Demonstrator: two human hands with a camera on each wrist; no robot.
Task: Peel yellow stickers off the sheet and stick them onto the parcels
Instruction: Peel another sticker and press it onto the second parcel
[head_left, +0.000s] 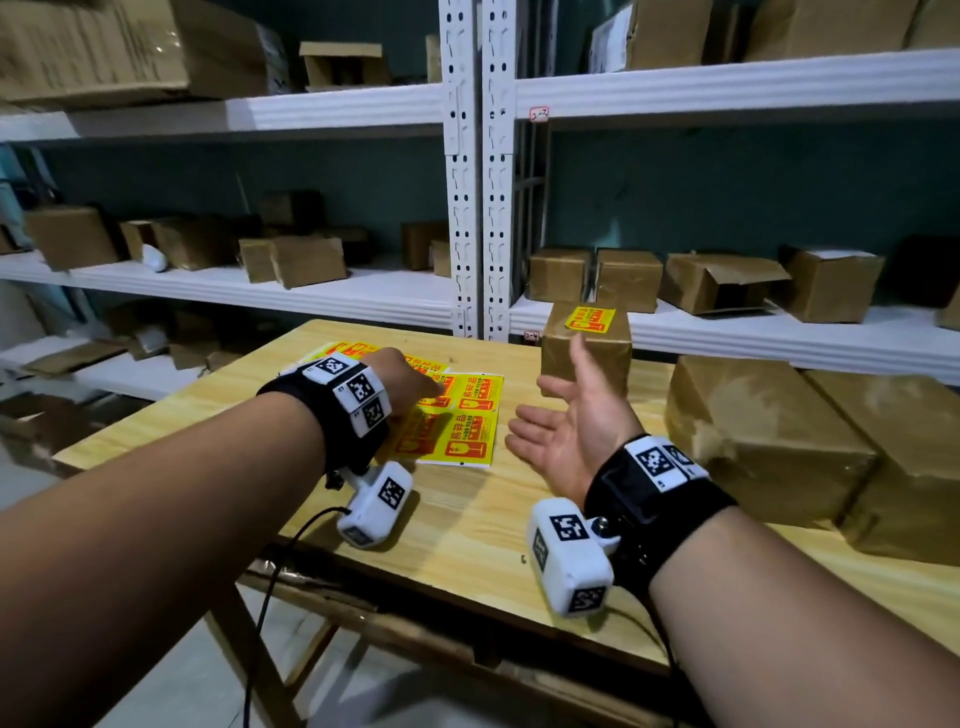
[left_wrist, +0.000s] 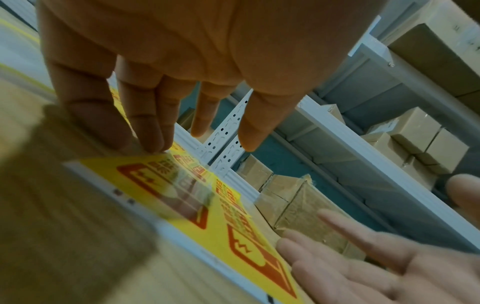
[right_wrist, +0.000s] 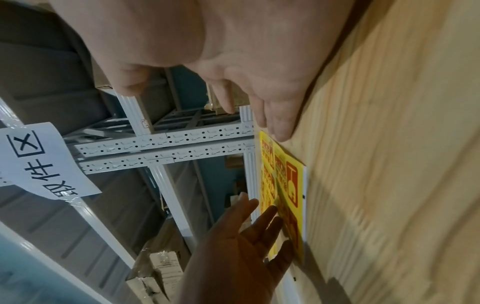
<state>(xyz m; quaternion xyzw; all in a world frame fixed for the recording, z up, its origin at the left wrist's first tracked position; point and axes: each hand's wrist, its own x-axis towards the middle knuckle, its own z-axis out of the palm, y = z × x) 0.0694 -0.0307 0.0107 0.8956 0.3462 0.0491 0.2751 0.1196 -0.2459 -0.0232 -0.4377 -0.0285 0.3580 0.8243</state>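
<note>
Showing one small parcel (head_left: 586, 349) already wearing a yellow sticker (head_left: 590, 319); big parcels (head_left: 769, 441) beside it still bare. Pressing left hand (head_left: 402, 375) fingers flat on sticker sheet (head_left: 467, 426) lying on desk (head_left: 467, 519); hovering right hand (head_left: 576, 415), fingers spread, holding nothing.

Sticker sheet (head_left: 470, 421) laid flat mid-counter (head_left: 467, 525) | left hand (head_left: 402, 376) placed on sheet's left part | right hand (head_left: 566, 431) held just right of sheet | small parcel (head_left: 587, 358) set behind right hand, one sticker (head_left: 589, 319) on top | large parcels (head_left: 769, 441) at counter's right | shelves (head_left: 332, 291) behind counter.
</note>
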